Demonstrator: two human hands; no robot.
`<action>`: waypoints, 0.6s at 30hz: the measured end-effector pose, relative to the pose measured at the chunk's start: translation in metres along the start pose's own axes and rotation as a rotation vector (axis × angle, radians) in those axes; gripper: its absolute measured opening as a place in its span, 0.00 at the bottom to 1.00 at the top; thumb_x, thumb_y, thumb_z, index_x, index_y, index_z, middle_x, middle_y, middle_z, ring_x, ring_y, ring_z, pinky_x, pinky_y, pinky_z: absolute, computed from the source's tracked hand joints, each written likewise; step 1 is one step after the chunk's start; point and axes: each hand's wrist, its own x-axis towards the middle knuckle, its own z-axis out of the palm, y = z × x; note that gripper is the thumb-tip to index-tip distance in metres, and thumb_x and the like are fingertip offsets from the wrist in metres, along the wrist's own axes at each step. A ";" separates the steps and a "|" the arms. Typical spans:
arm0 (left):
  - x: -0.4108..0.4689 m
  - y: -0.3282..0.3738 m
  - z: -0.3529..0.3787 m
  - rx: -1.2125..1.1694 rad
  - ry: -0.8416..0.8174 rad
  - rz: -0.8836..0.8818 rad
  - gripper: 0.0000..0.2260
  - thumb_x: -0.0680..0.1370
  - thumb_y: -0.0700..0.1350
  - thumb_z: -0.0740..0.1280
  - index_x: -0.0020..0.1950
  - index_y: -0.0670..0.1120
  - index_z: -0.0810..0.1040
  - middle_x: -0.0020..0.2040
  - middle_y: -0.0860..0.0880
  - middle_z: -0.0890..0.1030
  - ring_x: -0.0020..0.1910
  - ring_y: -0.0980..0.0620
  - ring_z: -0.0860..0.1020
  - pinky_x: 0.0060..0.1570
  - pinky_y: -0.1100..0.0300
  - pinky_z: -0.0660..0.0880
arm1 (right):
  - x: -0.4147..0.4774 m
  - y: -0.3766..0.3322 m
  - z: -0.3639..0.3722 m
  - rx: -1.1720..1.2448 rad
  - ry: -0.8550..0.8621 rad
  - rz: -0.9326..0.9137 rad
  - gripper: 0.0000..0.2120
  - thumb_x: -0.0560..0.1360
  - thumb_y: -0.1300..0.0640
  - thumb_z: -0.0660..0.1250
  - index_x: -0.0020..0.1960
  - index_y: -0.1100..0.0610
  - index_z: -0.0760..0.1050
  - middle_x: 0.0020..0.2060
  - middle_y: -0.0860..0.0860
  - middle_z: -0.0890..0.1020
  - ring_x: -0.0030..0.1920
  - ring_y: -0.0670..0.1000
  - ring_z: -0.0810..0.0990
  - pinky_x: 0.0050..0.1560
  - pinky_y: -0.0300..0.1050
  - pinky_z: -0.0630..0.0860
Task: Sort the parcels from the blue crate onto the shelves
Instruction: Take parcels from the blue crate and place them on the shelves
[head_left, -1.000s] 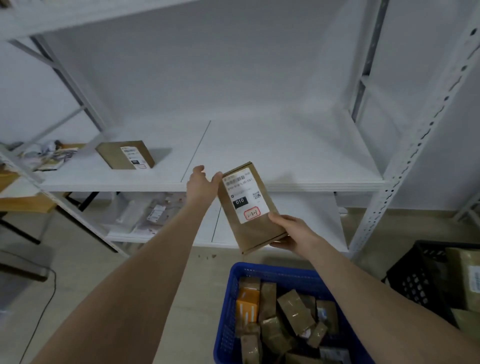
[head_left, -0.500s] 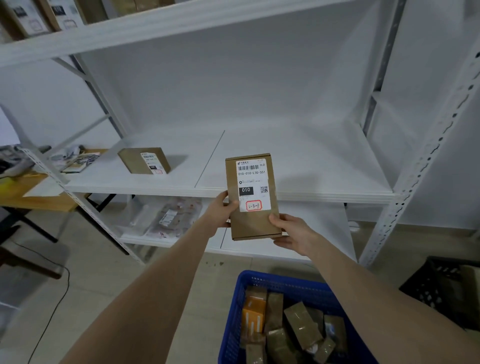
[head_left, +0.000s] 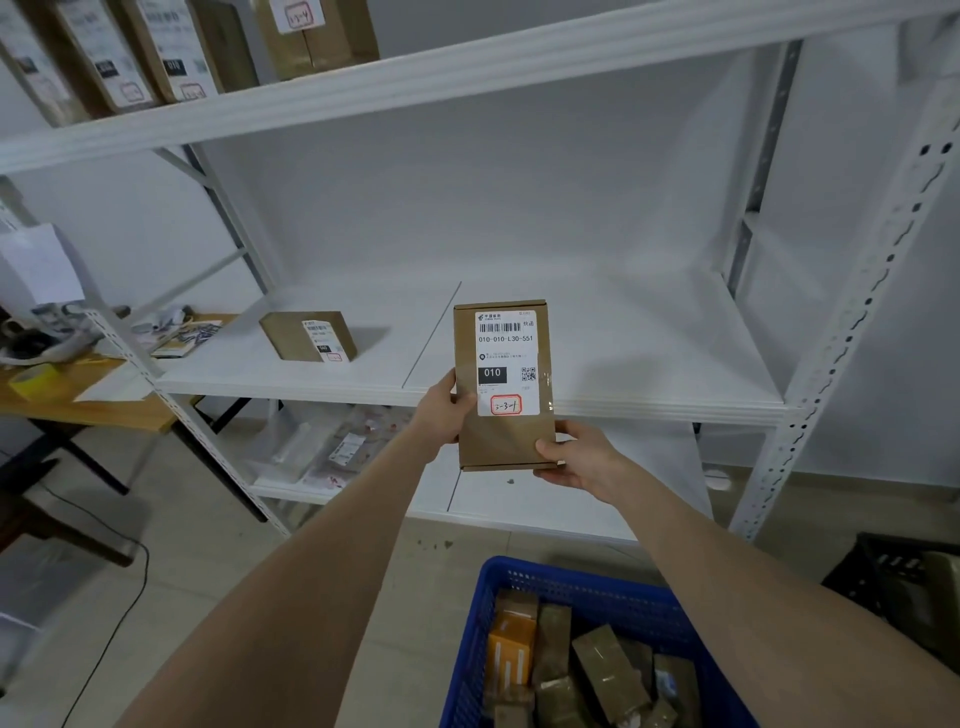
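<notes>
Parcel: the brown parcel is being held upright in the air, just in front of the middle shelf's near edge, its label facing the person, probably so that the red-framed tag can be read.
Left hand: the left hand is gripping the parcel's left edge, thumb on the front, steadying it.
Right hand: the right hand is clamping the lower right corner, fingers curling behind, likely bearing the weight.
Middle shelf: a small box is lying flat at its left, label up.
Top shelf: parcels are standing at far left, labels facing outward.
Blue crate: the blue crate is sitting near on the floor, holding many loosely piled parcels, so much sorting is seemingly remaining.
</notes>
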 end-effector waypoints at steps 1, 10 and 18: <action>-0.003 0.000 -0.001 0.014 0.010 -0.005 0.19 0.82 0.44 0.59 0.73 0.51 0.63 0.63 0.43 0.76 0.59 0.42 0.76 0.50 0.48 0.78 | -0.001 0.000 0.001 -0.017 -0.006 0.005 0.19 0.76 0.64 0.69 0.65 0.56 0.70 0.49 0.55 0.82 0.41 0.55 0.84 0.36 0.41 0.80; -0.012 -0.020 -0.028 0.122 -0.003 -0.035 0.20 0.82 0.43 0.56 0.74 0.49 0.62 0.66 0.43 0.74 0.63 0.41 0.74 0.57 0.42 0.76 | 0.004 -0.008 0.036 -0.183 0.030 -0.015 0.20 0.72 0.51 0.74 0.59 0.50 0.69 0.48 0.47 0.80 0.48 0.50 0.79 0.45 0.44 0.74; 0.012 -0.068 -0.092 0.167 -0.031 -0.075 0.18 0.81 0.39 0.55 0.72 0.43 0.66 0.67 0.43 0.73 0.65 0.42 0.72 0.62 0.47 0.73 | 0.037 0.008 0.112 -0.169 0.034 0.026 0.12 0.71 0.58 0.74 0.50 0.50 0.74 0.46 0.50 0.83 0.47 0.52 0.82 0.40 0.45 0.78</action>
